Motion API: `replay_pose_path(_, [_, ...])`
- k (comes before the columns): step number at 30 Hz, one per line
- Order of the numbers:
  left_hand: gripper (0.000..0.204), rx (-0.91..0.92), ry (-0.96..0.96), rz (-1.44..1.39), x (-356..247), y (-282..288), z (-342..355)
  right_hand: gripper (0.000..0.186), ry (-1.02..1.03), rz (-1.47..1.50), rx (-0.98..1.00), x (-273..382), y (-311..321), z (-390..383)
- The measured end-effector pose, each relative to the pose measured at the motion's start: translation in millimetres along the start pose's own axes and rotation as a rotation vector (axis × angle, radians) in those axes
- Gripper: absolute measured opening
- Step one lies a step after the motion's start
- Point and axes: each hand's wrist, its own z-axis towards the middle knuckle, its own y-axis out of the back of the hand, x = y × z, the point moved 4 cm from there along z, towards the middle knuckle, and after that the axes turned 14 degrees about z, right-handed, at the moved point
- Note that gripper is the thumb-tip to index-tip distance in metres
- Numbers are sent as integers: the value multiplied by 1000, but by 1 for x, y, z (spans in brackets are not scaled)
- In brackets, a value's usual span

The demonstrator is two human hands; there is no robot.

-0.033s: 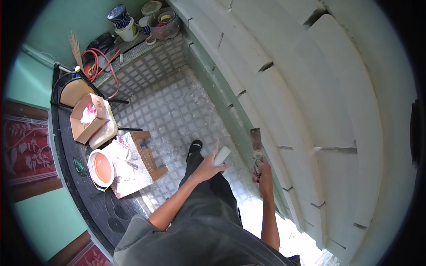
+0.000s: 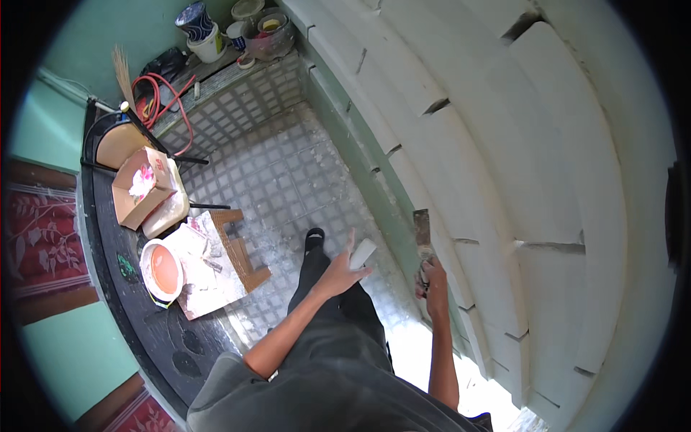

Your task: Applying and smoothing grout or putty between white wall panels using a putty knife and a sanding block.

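Head view: left of the white stepped wall (image 2: pixel 497 187), the left hand (image 2: pixel 335 277) holds a white block (image 2: pixel 363 253) and the right hand (image 2: pixel 435 281), nearer the wall, grips a scraper (image 2: pixel 422 227), while the wall appears largely pale-coated, with dark gaps (image 2: pixel 437 106) left open.

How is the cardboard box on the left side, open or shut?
Open: the view goes into the box, where a pink-and-white thing shows inside.

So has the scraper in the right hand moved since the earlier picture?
Yes, slightly: the scraper has shifted to the right in view, closer to the short joint beside it in the white wall.
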Motion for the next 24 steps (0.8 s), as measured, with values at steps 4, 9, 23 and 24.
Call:
replay_pose_path(4, [66,-87,-7,123,20,-16,22,21,6,-112,72,-3,6,21])
replay_pose_path(9, [40,-327,-320,116,34,-28,86,34,82,-182,-8,-10,4,63])
replay_pose_path(23, [100,-418,-1111,188,-78,-1,220,60,512,104,183,37,-49,138])
replay_pose_path(24, [99,-425,-1159,220,-86,-1,222,60,518,99,181,42,-50,141])
